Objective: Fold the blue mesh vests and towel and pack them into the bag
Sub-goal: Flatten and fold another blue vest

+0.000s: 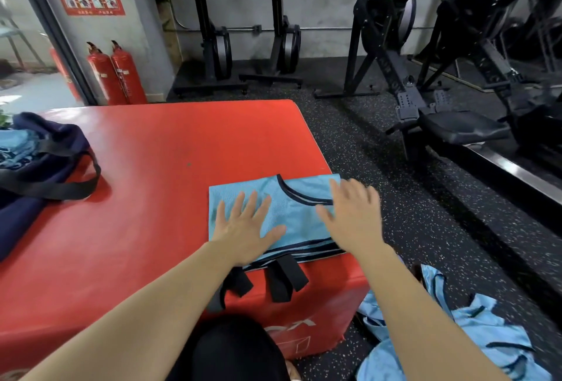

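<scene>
The folded blue mesh vest [292, 213] lies at the near right corner of the red padded surface [170, 152]. The left hand [246, 228] presses flat on it with fingers spread, and the right hand [352, 216] is open-fingered over its right edge, too blurred to tell contact. To finish the fold well, anchor with the left palm, sweep the right outward to flatten the mesh, and square the trimmed edges before carrying it to the navy bag [18, 216], well apart at the left.

Left hand [248, 230] flat, fingers spread, right hand [354, 216] open (blurred, perhaps hovering), both forearms extended
</scene>
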